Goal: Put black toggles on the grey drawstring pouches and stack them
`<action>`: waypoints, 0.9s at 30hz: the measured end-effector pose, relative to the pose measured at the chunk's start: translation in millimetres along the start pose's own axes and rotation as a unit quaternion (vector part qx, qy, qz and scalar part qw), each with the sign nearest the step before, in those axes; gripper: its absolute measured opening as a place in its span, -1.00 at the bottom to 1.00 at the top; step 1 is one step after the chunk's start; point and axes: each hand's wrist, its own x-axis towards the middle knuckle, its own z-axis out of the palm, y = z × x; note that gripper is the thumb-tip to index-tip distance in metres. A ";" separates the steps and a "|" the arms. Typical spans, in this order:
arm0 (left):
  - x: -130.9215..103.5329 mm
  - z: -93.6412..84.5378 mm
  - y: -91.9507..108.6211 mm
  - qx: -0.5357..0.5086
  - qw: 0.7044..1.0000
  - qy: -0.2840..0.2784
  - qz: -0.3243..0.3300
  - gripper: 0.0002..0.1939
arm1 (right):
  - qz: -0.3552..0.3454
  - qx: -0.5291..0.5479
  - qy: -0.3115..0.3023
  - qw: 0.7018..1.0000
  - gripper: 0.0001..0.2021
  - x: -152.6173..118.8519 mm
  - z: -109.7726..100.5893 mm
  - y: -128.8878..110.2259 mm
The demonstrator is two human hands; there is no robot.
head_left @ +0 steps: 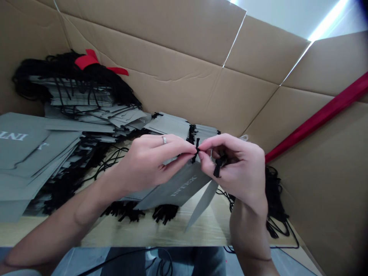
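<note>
Thumb and forefinger of my left hand [155, 159], which wears a ring, pinch a short black cord [197, 143] in the middle of the view. My right hand [238, 165] is closed too, its thumb and forefinger pinching the same cord from the other side. Another knotted black cord end [219, 165] pokes out between the right hand's curled fingers. Just below the hands hangs a flat grey printed piece [184, 186] with white upside-down letters. A second grey flap [202, 205] slants down beneath the right hand. Fingers partly hide where the cord joins the grey piece.
Stacked grey printed pieces [25, 153] with black cord ends cover the left of the table [201, 230]. Behind them lies a black cord bundle [37, 73] tied with a red strip [86, 60]. Cardboard walls [172, 50] stand around; a red band [319, 115] crosses the right. More black cords [274, 195] lie there.
</note>
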 end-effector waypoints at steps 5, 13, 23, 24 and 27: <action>-4.7 1.2 -0.8 0.021 0.999 0.002 0.033 -0.77 | -0.022 -0.008 -0.020 1.000 -0.83 0.7 0.1 -0.2; -4.3 4.5 -6.3 0.077 0.994 -0.046 0.068 -0.86 | -0.079 -0.077 -0.072 0.991 -0.84 5.0 0.0 3.3; 2.1 -2.8 0.4 -0.012 0.999 -0.040 -0.012 -0.86 | 0.036 0.074 -0.100 0.992 -0.82 3.9 1.8 3.3; 3.4 -2.5 0.1 -0.021 0.999 -0.033 -0.014 -0.85 | 0.054 0.097 -0.108 0.988 -0.83 4.8 1.5 3.0; 5.8 -0.6 -2.8 -0.073 0.997 -0.006 -0.014 -0.82 | 0.111 0.173 -0.128 0.970 -0.85 8.2 1.0 2.7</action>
